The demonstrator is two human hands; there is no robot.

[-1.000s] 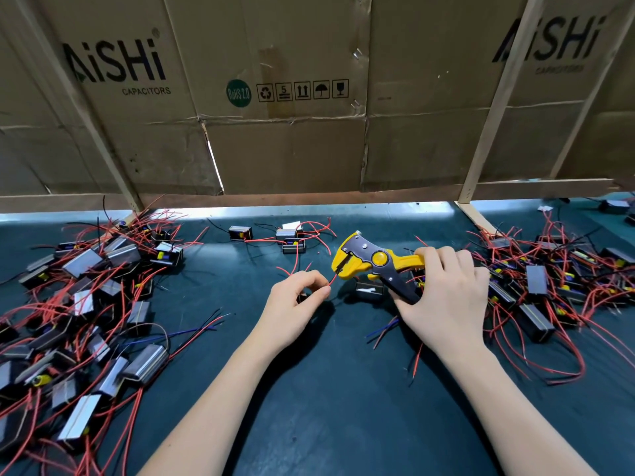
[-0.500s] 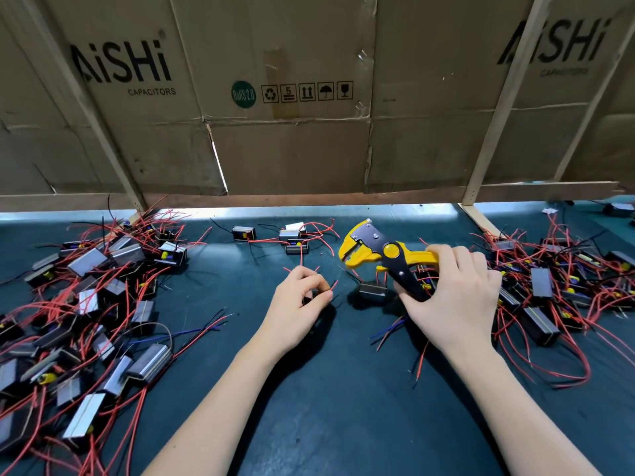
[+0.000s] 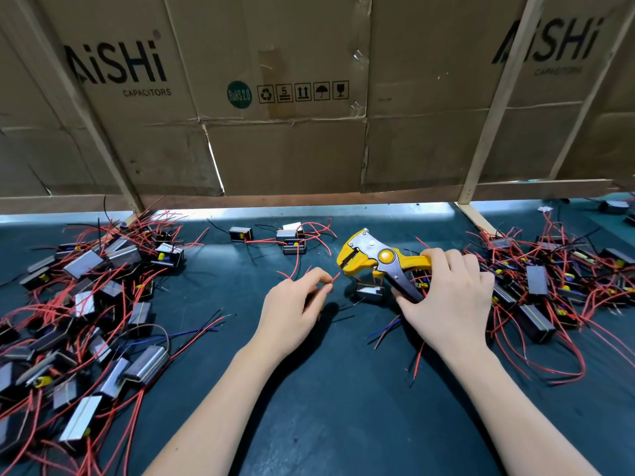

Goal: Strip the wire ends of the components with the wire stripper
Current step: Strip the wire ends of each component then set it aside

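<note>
Work surface: dark teal bench mat (image 3: 309, 424), backed by a wall of brown cardboard cartons (image 3: 281, 149) printed with a capacitor brand, braced by pale wooden battens.
Tool: yellow-and-black wire stripper with steel jaw plates (image 3: 374, 257), held above the mat with its head pointing left, towards the other hand, so a wire end can be fed straight in. Jaws stand slightly parted; nothing visibly sits in them.
Right hand (image 3: 446, 297): wrapped round both handles of the stripper, fingers over the yellow upper handle, thumb along the dark lower one. A squeeze grip, apparently not fully closed.
Left hand (image 3: 292, 310): thumb and forefinger pinching a thin red insulated wire (image 3: 335, 277) near its free end, which points up at the stripper's head, just short of the jaws and not touching them.
Component in hand: small black box-shaped part with a metal clip (image 3: 369, 292), lying on the mat below the tool. The pinched wire probably belongs to it, though the connection is hidden.
Left stock: large tangled heap of like parts with red leads (image 3: 86, 304).
Right stock: second heap (image 3: 549, 286) beside the right wrist. Which heap is finished cannot be told.
Strays: three parts (image 3: 288, 240) near the back edge.
Stage (judged): wire end being lined up for its strip; many remain.
</note>
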